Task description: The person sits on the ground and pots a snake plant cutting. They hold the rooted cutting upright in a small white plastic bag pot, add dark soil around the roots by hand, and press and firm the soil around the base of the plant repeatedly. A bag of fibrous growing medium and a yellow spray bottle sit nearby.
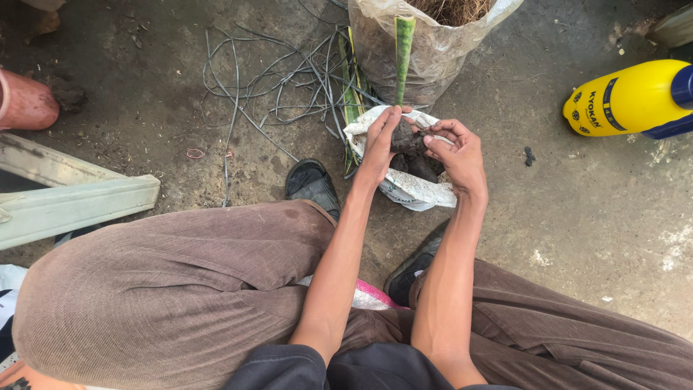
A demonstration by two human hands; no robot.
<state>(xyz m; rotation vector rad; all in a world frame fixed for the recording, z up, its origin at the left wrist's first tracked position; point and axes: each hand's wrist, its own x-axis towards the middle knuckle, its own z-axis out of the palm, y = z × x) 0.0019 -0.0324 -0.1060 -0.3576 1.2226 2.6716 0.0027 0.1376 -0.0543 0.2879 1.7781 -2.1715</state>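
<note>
A small white plastic bag [411,189] of dark soil sits on the concrete between my feet. A long green leaf cutting [404,50] stands upright, its base buried in a dark clump of soil [406,137]. My left hand [380,144] grips the base of the cutting and the clump from the left. On the other side, my right hand [456,155] presses its curled fingers against the same clump. Both hands hover just over the bag's mouth.
A big clear sack [426,43] of dry fibre stands behind the small bag. Loose grey wires [274,79] and green leaves [350,87] lie at left. A yellow sprayer bottle [628,97] lies at right, a terracotta pot [25,101] and pale beams [72,198] at far left.
</note>
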